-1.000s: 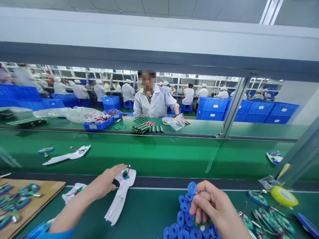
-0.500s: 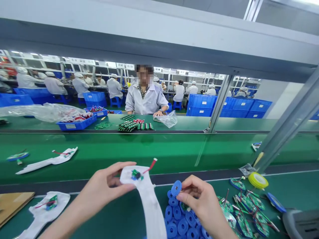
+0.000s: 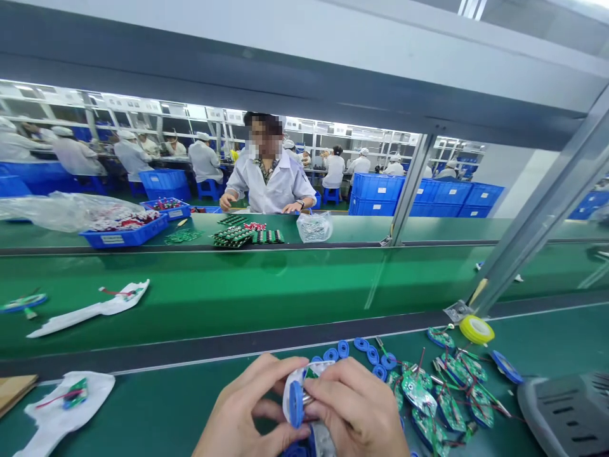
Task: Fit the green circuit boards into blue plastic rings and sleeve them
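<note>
Far left: a cardboard sheet [image 3: 14, 390] lies at the belt's edge, and a white sheet [image 3: 64, 406] with a green circuit board [image 3: 76, 393] rests just right of it. Your forearm passing close could drag that sheet and its board out of place.

Left hand: your left hand [image 3: 247, 412] is closed firmly around a white strip [image 3: 297, 393], with the thumb on top. A slack grip here could let the strip slide.

Held piece: a blue ring [image 3: 295, 404] stands against the strip, between your hands and partly hidden. A twist could unseat it or pull at any wiring you cannot see.

Right hand: your right hand [image 3: 356, 406] is closed over the strip too, just touching your left.

Right of your hands: loose blue rings [image 3: 361, 347] lie beside wired green boards [image 3: 419, 390]. Those wires could snag each other if you reach across them. A yellow tape roll [image 3: 476, 329] sits beyond, and could roll if bumped.
</note>
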A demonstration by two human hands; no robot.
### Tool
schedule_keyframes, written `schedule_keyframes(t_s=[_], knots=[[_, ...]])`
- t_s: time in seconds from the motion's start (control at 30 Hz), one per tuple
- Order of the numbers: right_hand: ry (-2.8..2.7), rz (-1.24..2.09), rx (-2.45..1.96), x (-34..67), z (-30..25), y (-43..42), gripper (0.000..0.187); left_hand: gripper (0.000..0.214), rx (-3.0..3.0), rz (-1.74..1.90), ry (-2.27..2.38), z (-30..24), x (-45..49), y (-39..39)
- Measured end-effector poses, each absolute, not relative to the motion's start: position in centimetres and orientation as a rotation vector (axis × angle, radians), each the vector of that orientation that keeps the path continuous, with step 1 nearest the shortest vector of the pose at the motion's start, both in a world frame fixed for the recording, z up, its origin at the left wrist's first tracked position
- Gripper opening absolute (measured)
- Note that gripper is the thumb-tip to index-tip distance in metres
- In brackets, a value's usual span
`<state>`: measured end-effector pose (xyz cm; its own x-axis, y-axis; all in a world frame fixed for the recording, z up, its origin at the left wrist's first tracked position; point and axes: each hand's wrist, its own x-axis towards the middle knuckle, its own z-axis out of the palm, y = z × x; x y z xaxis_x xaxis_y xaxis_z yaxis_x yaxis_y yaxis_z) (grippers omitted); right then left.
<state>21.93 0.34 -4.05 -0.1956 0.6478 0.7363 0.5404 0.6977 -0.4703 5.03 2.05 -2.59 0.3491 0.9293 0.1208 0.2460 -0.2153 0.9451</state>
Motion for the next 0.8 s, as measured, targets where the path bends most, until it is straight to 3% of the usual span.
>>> schedule_keyframes(t_s=[0.17, 0.8], knots=[[-1.880, 0.018, -0.925, 21.78, -4.58, 0.52, 0.019, 0.046, 1.740, 0.934, 1.074, -2.52, 4.80, 1.61], [-1.846, 0.137, -0.861, 21.97, -3.85, 0.19, 0.012, 0.044, 1.812, 0.935, 1.042, -2.38, 4.74, 1.50]])
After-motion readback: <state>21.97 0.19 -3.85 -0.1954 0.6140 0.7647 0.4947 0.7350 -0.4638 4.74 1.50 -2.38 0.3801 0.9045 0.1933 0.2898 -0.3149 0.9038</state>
